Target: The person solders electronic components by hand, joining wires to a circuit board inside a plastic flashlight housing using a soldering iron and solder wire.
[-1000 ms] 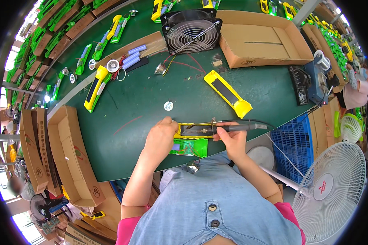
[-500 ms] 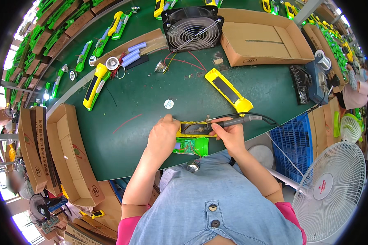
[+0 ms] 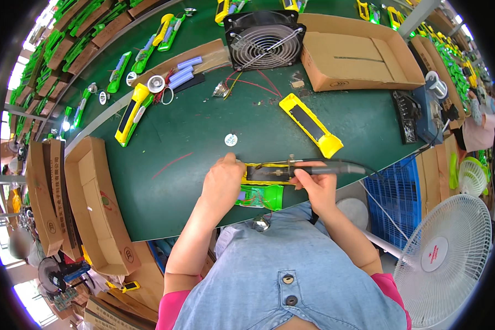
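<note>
My left hand [image 3: 222, 179] is closed on the left end of a yellow flashlight shell [image 3: 265, 181] with a dark inner face, lying near the table's front edge. My right hand [image 3: 317, 186] grips a soldering iron [image 3: 334, 166] with a dark handle. Its metal tip reaches left over the shell; whether it touches cannot be made out. Against the shell's near side lies a green flashlight half [image 3: 264, 196] with thin wires and part of a blue cell. A shiny reflector [image 3: 260, 223] hangs by wires at the table edge.
Another yellow shell [image 3: 312, 125] lies beyond my right hand. A black fan [image 3: 265, 45] and a cardboard box [image 3: 363, 59] stand at the back. Blue cells [image 3: 181, 77] lie back left. At right are a solder spool [image 3: 435, 84] and a white fan [image 3: 443, 256].
The soldering iron has shifted a little to the right and lies more level, along with my right hand. My left hand stays on the yellow shell. The whole view has shifted slightly.
</note>
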Motion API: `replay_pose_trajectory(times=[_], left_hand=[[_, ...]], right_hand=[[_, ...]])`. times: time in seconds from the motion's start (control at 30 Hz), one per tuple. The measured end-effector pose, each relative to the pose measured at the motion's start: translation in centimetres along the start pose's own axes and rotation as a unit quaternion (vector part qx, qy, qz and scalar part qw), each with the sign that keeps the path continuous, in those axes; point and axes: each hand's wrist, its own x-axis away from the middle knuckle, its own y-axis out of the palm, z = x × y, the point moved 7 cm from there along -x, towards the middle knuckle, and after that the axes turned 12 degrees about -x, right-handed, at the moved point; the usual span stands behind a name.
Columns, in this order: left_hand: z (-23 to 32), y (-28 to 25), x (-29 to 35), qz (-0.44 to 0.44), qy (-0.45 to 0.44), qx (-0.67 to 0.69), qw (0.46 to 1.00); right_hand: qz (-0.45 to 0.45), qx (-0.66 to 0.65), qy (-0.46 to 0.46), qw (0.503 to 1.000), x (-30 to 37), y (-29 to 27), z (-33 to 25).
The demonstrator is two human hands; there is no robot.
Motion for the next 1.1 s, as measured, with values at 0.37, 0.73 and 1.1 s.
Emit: replay_pose_trajectory(times=[0.37,0.73,1.1], left_hand=[[1.3,1.3,-0.2,-0.018,0.007,-0.035,0.999],[0.3,0.5,-0.2,0.005,-0.002,-0.006,1.0],[5.4,-3.6,1.6,0.013,0.22,0.15,0.964]], right_hand=[[-0.082,0.423,-0.269,0.861,2.7,-0.5,-4.9],[-0.119,0.434,-0.266,0.853,1.5,-0.2,-3.9],[-0.107,0.397,-0.255,0.875,1.5,-1.1,-3.7]])
